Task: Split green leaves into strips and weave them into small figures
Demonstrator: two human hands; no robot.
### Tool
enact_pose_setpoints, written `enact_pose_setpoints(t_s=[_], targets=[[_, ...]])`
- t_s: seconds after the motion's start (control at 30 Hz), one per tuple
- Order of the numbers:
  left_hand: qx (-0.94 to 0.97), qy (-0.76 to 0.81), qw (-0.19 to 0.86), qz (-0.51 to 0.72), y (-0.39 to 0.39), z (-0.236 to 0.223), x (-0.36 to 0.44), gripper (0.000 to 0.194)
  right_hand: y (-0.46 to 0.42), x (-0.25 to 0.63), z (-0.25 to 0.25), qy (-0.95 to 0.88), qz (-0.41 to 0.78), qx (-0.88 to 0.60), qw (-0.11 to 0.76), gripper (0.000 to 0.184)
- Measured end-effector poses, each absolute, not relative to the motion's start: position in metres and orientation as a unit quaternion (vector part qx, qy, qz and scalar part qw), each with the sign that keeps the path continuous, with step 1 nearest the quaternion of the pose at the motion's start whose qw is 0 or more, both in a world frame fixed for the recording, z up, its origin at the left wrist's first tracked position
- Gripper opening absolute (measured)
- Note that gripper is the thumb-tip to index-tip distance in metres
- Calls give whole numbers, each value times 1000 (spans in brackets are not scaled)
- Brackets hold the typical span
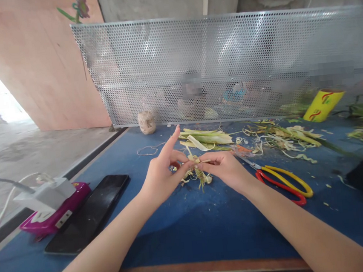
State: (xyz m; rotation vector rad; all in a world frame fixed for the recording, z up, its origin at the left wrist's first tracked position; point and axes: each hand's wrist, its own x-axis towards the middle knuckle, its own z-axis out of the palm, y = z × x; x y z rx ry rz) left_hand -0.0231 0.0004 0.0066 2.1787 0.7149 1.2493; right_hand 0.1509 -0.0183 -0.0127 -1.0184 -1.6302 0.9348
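Left hand (164, 169) and right hand (226, 168) pinch a small, pale yellow-green knotted plant-fibre piece (201, 177)

The left hand grips it between thumb and curled fingers, one finger pointing upward; the right hand holds its other side in a narrow fingertip pinch. The piece sits between both hands over the blue tabletop (206, 232); whether it touches down cannot be told. Beyond the hands lie long, flat green leaf strips (214, 138). Metal scissors with red and yellow looped handles (286, 171) rest right of the right hand, a black rectangular phone (89, 215) left of the left hand
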Motion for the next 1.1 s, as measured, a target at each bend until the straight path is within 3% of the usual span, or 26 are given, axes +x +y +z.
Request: enact_pose_setpoints(t_s=[0.2,0.4,0.53,0.7,0.97,1.1], targets=[[681,331,410,508,-3,8,-17,93,-21,145,-13,-669,356,-431,489,16],[625,344,470,519,1,7,-16,111,-21,144,-14,-672,349,-439,484,18],[592,344,538,492,0,8,-15,109,-21,143,-14,-664,360,-446,481,19],[594,349,529,496,-2,12,-16,108,-22,143,-11,-649,354,-481,472,23],[598,346,519,503,-1,12,-15,107,-23,142,-11,-705,165,-476,499,7],[613,333,513,500,-2,12,-16,105,-23,143,-11,-738,153,-454,476,4]])
